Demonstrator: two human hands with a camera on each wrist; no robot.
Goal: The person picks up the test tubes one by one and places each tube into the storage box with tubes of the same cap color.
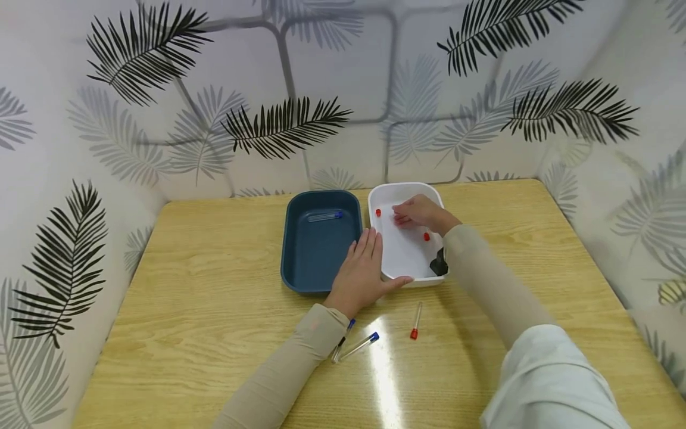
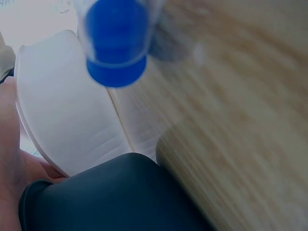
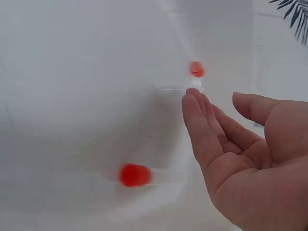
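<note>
White tray (slightly askew) points lengthwise forward.

- Table: wood-grain surface.
- Far side: blue tray, white tray, side by side.
- Nearer: two blue-capped tubes, one red-capped tube, lying flat.

No text can be read.
No lettering, label, brand, number or sign can be made out on the blue tray, the white tray, the capped tubes or the worktop; on the backdrop, only leaves and lines are seen printed.
</note>
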